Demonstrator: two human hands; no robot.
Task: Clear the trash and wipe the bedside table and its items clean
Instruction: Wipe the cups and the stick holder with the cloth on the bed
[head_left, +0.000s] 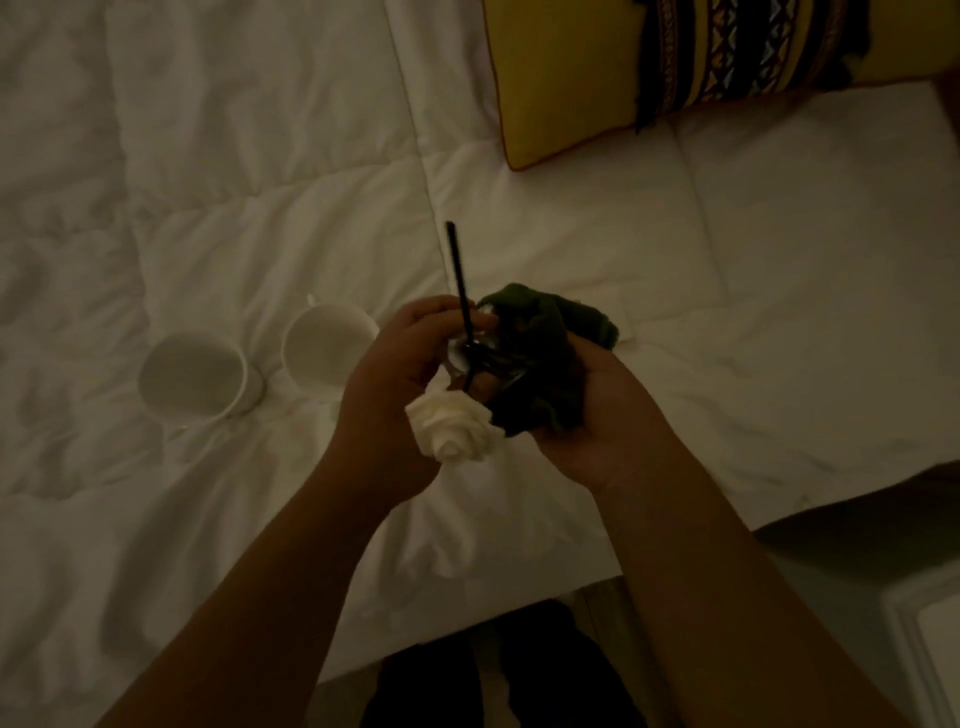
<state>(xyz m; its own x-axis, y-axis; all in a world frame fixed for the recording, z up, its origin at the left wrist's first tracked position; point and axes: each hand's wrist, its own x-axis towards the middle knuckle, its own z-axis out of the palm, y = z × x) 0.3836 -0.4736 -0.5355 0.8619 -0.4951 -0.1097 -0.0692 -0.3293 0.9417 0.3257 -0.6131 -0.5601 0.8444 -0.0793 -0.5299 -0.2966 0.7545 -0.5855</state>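
Observation:
Over the white bed, my left hand (392, 395) grips a small clear glass bottle (475, 353), a reed diffuser with a thin black stick (460, 280) rising out of it and a white artificial rose (454, 428) hanging at its near side. My right hand (597, 415) holds a dark green cloth (540, 364) bunched against the right side of the bottle. The cloth hides most of the glass.
Two white mugs (200, 376) (324, 345) stand on the white duvet (234, 182) left of my hands. A yellow cushion with a patterned band (675, 67) lies at the top right. A white table corner (930, 639) shows at the lower right, and the floor lies below the bed edge.

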